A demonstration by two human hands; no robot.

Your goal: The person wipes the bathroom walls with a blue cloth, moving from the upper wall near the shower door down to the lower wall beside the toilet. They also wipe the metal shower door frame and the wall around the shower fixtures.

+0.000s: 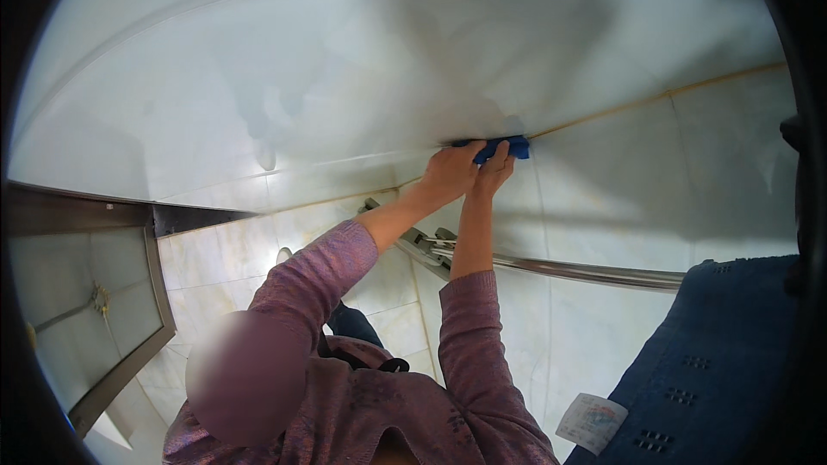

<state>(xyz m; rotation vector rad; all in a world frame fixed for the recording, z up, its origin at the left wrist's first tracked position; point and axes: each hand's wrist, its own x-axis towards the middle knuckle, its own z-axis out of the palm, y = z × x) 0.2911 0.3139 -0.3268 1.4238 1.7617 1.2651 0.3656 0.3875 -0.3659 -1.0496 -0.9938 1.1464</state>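
Both my arms, in purple knit sleeves, reach forward to a pale tiled wall. My left hand (450, 174) is closed on a folded blue cloth (519, 147). Beside it my right hand (493, 175) presses the same cloth, its fingers bent over the near side. The cloth touches the tiles at the left end of a yellowish-brown joint line (603, 113). My fingers cover part of the cloth.
Below my hands a metal towel bar (594, 274) runs right from a wall bracket (424, 247). A dark blue towel (711, 344) with a white label (593, 423) hangs at the right. At the left stands a dark-framed panel (162, 280).
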